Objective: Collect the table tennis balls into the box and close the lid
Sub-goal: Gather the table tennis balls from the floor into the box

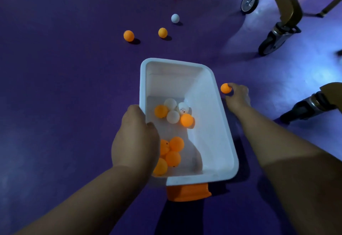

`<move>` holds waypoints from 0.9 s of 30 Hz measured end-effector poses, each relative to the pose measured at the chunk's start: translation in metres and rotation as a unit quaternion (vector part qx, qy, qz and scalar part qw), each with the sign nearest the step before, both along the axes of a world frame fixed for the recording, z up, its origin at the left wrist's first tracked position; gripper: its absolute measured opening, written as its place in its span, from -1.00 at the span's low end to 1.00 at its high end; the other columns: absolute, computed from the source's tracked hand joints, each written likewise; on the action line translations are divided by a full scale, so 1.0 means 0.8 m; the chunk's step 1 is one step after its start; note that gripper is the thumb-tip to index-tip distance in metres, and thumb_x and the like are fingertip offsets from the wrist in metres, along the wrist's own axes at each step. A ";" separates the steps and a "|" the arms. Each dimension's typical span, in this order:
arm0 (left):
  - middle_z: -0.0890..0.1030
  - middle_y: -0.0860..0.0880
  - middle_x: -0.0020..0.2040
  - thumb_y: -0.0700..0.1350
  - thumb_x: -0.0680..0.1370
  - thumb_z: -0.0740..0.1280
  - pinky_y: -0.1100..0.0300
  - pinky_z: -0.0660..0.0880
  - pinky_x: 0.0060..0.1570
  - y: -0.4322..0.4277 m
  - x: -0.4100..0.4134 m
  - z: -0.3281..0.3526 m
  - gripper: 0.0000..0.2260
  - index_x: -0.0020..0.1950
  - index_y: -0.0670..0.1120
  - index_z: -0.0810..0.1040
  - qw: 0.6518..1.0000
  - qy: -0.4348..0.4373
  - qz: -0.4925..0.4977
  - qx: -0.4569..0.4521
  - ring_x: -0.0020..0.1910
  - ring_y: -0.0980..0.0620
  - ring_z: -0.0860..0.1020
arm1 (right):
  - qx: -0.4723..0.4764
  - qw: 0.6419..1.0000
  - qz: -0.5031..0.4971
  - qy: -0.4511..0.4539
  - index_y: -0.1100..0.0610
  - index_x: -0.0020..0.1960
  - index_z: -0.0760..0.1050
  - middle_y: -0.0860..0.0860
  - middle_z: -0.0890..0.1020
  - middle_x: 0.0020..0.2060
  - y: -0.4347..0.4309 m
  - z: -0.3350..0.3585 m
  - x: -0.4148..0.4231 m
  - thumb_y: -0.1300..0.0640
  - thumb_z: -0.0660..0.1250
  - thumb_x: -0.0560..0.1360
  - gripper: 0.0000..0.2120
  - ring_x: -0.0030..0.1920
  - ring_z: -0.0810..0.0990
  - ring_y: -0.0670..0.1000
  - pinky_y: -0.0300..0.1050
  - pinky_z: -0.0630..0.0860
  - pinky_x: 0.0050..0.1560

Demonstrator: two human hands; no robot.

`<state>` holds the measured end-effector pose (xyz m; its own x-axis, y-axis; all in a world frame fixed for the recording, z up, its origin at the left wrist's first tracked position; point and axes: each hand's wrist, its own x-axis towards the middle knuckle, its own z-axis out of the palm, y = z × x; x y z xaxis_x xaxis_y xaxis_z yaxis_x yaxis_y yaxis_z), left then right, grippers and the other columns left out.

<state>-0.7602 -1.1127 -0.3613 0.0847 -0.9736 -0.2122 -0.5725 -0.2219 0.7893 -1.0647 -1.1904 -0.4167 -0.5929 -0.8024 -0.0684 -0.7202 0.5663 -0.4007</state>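
Left hand (136, 136) curling over left rim of white box (209, 116), likely keeping it steady for drop. Right hand (237, 96) pinching orange ball (226, 88) just right of box, ready for lifting in. Four loose balls (162, 32) lying far on floor (74, 86). Orange piece (188, 192) sitting at near end, possibly lid.

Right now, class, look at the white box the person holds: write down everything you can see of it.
The white box is a deep rectangular tub, plastic by its look, with rounded corners and a rolled rim. It is open; no lid is in view. An orange clip sits at its near end. The left hand grips its left rim. Orange and white balls lie in two clusters on its bottom. Whether it rests on the purple floor cannot be told.
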 end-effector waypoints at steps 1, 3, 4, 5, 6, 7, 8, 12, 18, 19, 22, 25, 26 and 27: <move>0.45 0.00 -0.22 -0.17 0.57 0.15 0.12 0.38 -0.41 -0.001 0.000 0.000 -0.91 -0.14 -0.05 0.31 1.000 0.002 0.001 -0.001 -0.33 0.01 0.45 | 0.007 1.000 0.000 -0.007 0.04 0.44 0.31 0.12 0.21 0.49 -0.005 -0.004 0.002 0.24 0.23 0.53 -0.51 0.36 0.36 0.24 -0.01 0.33 0.28; 0.45 0.02 -0.22 -0.16 0.57 0.15 0.16 0.32 -0.43 -0.001 -0.001 0.000 -0.91 -0.13 -0.04 0.31 1.000 0.004 0.004 0.002 -0.34 0.05 0.44 | -0.012 0.996 -0.036 -0.077 0.00 0.51 0.17 0.06 0.19 0.52 -0.015 -0.008 0.005 0.13 0.23 0.56 -0.46 0.43 0.29 0.18 0.01 0.24 0.39; 0.45 0.02 -0.22 -0.15 0.57 0.16 0.16 0.32 -0.43 -0.001 -0.001 0.000 -0.91 -0.13 -0.04 0.31 1.000 0.006 0.006 0.004 -0.33 0.05 0.44 | -0.022 0.992 -0.054 -0.110 -0.02 0.53 0.10 0.05 0.23 0.50 -0.019 -0.011 0.005 0.04 0.25 0.55 -0.40 0.43 0.29 0.17 0.02 0.24 0.39; 0.45 0.02 -0.22 -0.15 0.57 0.16 0.15 0.35 -0.42 -0.001 -0.001 0.000 -0.91 -0.13 -0.04 0.31 1.000 0.008 0.007 0.006 -0.33 0.05 0.45 | -0.022 0.989 -0.066 -0.131 -0.04 0.54 0.05 0.06 0.26 0.49 -0.022 -0.012 0.006 -0.04 0.26 0.54 -0.35 0.42 0.30 0.18 0.04 0.24 0.39; 0.46 0.02 -0.23 -0.15 0.57 0.16 0.15 0.36 -0.42 -0.001 -0.001 0.000 -0.91 -0.13 -0.03 0.31 1.000 0.010 0.009 0.007 -0.34 0.05 0.46 | -0.011 0.987 -0.069 -0.142 -0.05 0.54 0.04 0.08 0.29 0.47 -0.023 -0.014 0.006 -0.08 0.27 0.52 -0.32 0.41 0.32 0.19 0.07 0.25 0.40; 0.46 0.03 -0.23 -0.15 0.58 0.16 0.16 0.36 -0.43 -0.002 -0.001 0.000 -0.91 -0.13 -0.03 0.32 1.000 0.011 0.010 0.007 -0.34 0.06 0.46 | -0.006 0.984 -0.078 -0.163 -0.05 0.52 0.07 0.10 0.34 0.43 -0.023 -0.013 0.008 -0.10 0.28 0.50 -0.33 0.37 0.36 0.20 0.10 0.28 0.38; 0.45 0.03 -0.23 -0.14 0.58 0.16 0.17 0.34 -0.44 -0.002 0.000 0.000 -0.91 -0.12 -0.03 0.32 1.000 0.011 0.011 0.009 -0.34 0.07 0.45 | -0.001 0.985 -0.076 -0.157 -0.04 0.48 0.16 0.11 0.42 0.35 -0.020 -0.014 0.009 -0.12 0.29 0.47 -0.36 0.30 0.42 0.19 0.11 0.33 0.33; 0.45 0.03 -0.19 -0.15 0.58 0.16 0.16 0.37 -0.40 -0.003 0.000 0.000 -0.93 -0.10 -0.03 0.32 1.000 0.012 0.008 0.012 -0.32 0.08 0.45 | -0.100 0.994 -0.011 -0.042 0.06 0.12 0.47 0.08 0.51 0.00 -0.007 -0.008 0.016 0.05 0.34 0.42 -0.71 0.02 0.50 0.09 -0.08 0.41 0.01; 0.45 0.03 -0.17 -0.16 0.58 0.15 0.19 0.28 -0.45 -0.003 0.000 0.001 -0.97 -0.06 -0.06 0.34 1.000 0.007 0.005 0.008 -0.32 0.11 0.43 | -0.346 0.934 0.037 -0.083 0.05 0.32 0.45 0.00 0.54 0.10 0.047 0.077 0.073 0.15 0.29 0.51 -0.62 0.00 0.48 -0.11 -0.23 0.43 0.07; 0.46 0.02 -0.16 -0.16 0.58 0.15 0.20 0.24 -0.46 -0.002 0.001 0.002 -0.97 -0.05 -0.07 0.34 1.000 0.003 0.004 0.010 -0.33 0.13 0.41 | -0.358 0.926 0.055 -0.105 0.03 0.28 0.46 -0.04 0.56 0.04 0.057 0.091 0.084 0.09 0.30 0.50 -0.65 -0.03 0.50 -0.11 -0.21 0.47 0.05; 0.47 0.00 -0.15 -0.16 0.58 0.14 0.21 0.20 -0.47 0.001 0.002 0.008 -0.97 -0.04 -0.08 0.35 1.000 -0.002 0.002 0.016 -0.34 0.14 0.38 | -0.292 0.941 0.121 -0.123 -0.08 0.22 0.44 -0.02 0.53 -0.26 0.079 0.117 0.111 -0.16 0.28 0.43 -0.61 -0.26 0.48 -0.13 -0.30 0.44 -0.16; 0.46 -0.02 -0.13 -0.17 0.57 0.12 0.16 0.23 -0.44 0.004 0.004 0.011 -0.97 -0.06 -0.09 0.34 1.000 -0.006 -0.002 0.017 -0.34 0.07 0.39 | -0.228 0.965 0.081 -0.097 0.01 0.29 0.41 -0.07 0.44 -0.38 0.097 0.119 0.121 -0.11 0.31 0.49 -0.58 -0.31 0.45 -0.12 -0.20 0.42 -0.16; 0.45 -0.03 -0.14 -0.17 0.57 0.12 0.14 0.24 -0.42 0.004 0.006 0.012 -0.97 -0.06 -0.09 0.33 1.000 -0.004 -0.002 0.018 -0.32 0.02 0.41 | -0.191 0.977 0.052 -0.080 0.03 0.31 0.40 -0.08 0.45 -0.35 0.103 0.116 0.125 -0.09 0.31 0.50 -0.58 -0.26 0.47 -0.07 -0.12 0.40 -0.13; 0.44 -0.02 -0.15 -0.17 0.57 0.12 0.14 0.24 -0.42 0.004 0.007 0.013 -0.97 -0.06 -0.09 0.32 1.000 -0.001 -0.004 0.021 -0.29 -0.02 0.41 | -0.145 0.987 0.030 -0.068 0.05 0.30 0.40 -0.08 0.47 -0.30 0.110 0.111 0.131 -0.09 0.30 0.51 -0.58 -0.20 0.49 -0.03 -0.12 0.37 -0.11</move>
